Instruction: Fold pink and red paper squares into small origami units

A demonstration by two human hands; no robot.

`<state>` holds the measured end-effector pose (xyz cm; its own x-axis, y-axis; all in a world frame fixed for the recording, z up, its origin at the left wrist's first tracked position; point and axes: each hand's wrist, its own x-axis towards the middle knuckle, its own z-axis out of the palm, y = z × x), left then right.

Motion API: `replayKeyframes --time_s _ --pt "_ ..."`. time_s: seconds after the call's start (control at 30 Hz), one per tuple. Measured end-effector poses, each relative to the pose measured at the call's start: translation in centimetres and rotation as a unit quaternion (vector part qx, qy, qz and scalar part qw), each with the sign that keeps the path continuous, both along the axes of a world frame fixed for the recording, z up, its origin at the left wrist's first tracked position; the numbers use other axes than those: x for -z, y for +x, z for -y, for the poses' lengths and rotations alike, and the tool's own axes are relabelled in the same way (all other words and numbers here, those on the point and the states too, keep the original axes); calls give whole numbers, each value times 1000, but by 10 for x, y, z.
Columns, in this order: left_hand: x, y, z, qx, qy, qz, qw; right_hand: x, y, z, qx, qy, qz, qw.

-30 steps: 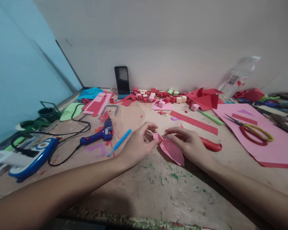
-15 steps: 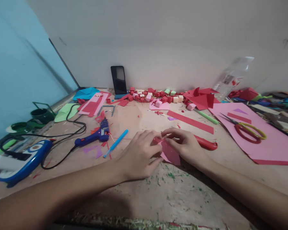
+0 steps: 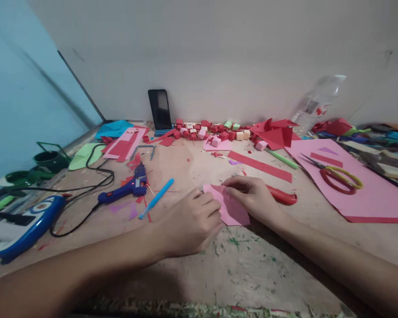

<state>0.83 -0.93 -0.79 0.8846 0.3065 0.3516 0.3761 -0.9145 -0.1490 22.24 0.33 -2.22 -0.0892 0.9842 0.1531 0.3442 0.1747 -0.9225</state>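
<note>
A piece of pink paper (image 3: 234, 214) lies on the worktable between my hands, with a small darker reddish triangle on its upper part. Whether that triangle is a folded flap or a separate scrap, I cannot tell. My left hand (image 3: 199, 218) has its fingers curled over the paper's left side. Thumb and index finger of my right hand (image 3: 252, 196) are pinched together at the paper's upper edge, by the triangle. A red utility knife (image 3: 283, 195) lies just beyond my right hand, partly hidden by it. Left of my left hand rests a blue pen (image 3: 156, 198).
A blue glue gun (image 3: 128, 187) with a black cable lies at the left. Scissors (image 3: 340, 176) rest on a large pink sheet (image 3: 368, 201) at the right. Small folded paper cubes (image 3: 215, 132) line the wall, near an upright phone (image 3: 159, 110) and a leaning plastic bottle (image 3: 318, 106).
My left hand has turned over into a more closed shape and slid slightly down from the paper's top. More of the pink paper shows now. The view has shifted slightly.
</note>
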Motion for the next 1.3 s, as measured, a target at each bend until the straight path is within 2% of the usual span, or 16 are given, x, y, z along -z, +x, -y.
replayKeyframes --time_s 0.5,0.9,1.3 --pt "7 1 1 -32 -23 19 999 4 0 -1 -1 2 2 1000" --pt "5 2 1 -49 10 -14 999 -1 4 1 -16 3 20 1000" --pt "7 2 3 -50 10 -28 998 -4 6 1 -35 -38 -5 999"
